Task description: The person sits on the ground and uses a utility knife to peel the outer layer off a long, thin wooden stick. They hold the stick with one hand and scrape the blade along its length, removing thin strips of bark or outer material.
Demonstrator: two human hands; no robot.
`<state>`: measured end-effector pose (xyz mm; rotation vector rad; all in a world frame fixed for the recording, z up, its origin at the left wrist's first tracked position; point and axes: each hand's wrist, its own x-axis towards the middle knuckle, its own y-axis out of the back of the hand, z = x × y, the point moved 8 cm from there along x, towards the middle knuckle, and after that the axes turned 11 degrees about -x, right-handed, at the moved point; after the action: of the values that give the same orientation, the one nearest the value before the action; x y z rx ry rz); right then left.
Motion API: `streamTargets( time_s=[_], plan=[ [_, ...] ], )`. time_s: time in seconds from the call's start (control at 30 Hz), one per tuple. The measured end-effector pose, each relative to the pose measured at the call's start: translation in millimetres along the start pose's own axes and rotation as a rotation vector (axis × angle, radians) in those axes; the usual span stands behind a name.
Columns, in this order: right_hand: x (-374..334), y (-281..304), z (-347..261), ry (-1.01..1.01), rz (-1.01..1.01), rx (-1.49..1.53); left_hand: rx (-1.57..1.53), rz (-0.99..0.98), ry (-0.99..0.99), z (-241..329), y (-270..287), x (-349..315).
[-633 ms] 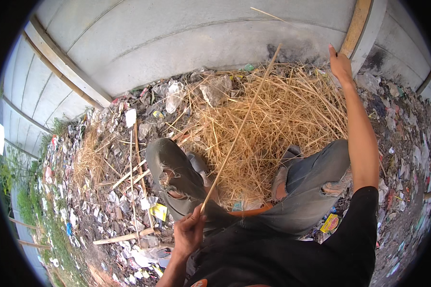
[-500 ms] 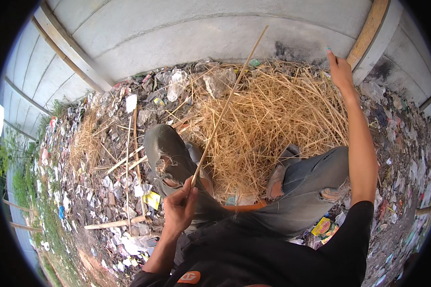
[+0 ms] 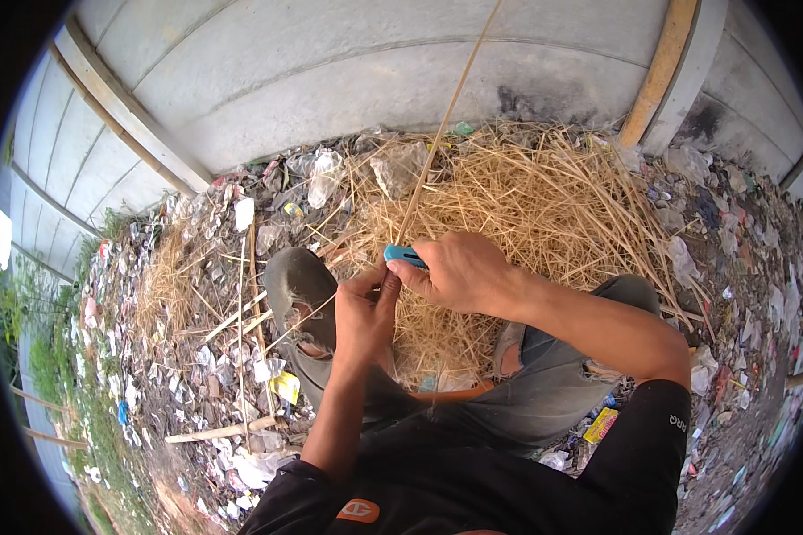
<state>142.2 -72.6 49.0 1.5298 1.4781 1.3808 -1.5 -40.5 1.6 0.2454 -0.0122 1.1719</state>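
Note:
A long thin wooden strip [image 3: 449,116] rises from my left hand [image 3: 363,319], which is closed around its lower part. The strip's short end sticks out below that hand towards my left knee. My right hand [image 3: 473,275] is closed on a teal-handled utility knife [image 3: 405,257]. It meets the strip just above my left fingers; the blade is hidden. Beneath both hands spreads a heap of pale straw-like shavings [image 3: 544,209], between my bent legs.
A grey panel wall [image 3: 366,71] with a timber post [image 3: 658,71] stands beyond the heap. Plastic litter covers the ground on both sides. Several loose sticks [image 3: 243,330] and a thicker stick [image 3: 219,431] lie to my left.
My right hand has come from far right, near the wall, down to my left hand, bringing the knife against the strip. My left hand has moved slightly up and right with the strip.

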Motion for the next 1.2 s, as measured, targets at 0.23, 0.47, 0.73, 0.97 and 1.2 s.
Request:
streamTargets(
  time_s=[0.23, 0.47, 0.73, 0.97, 1.2],
  plan=[
    [25.1, 5.7, 66.9, -0.274, -0.031, -0.01, 0.187, 0.102, -0.046, -4.1, 6.8, -19.0],
    [16.8, 29.0, 83.1, -0.179, 0.106, -0.004, 0.136, 0.1, -0.047, 3.5, 19.8, -47.5],
    [-8.3, -23.1, -9.7, 0.043, 0.013, 0.083, 0.141, 0.164, -0.086, 11.1, 22.7, -26.6],
    [1.2, -41.9, -3.7, 0.052, -0.031, 0.03, 0.257, 0.166, -0.153, 3.0, 22.5, -26.7],
    [15.6, -52.1, 10.9, 0.101, -0.004, -0.081, 0.296, 0.133, -0.142, -0.3, 24.0, -25.3]
  ],
)
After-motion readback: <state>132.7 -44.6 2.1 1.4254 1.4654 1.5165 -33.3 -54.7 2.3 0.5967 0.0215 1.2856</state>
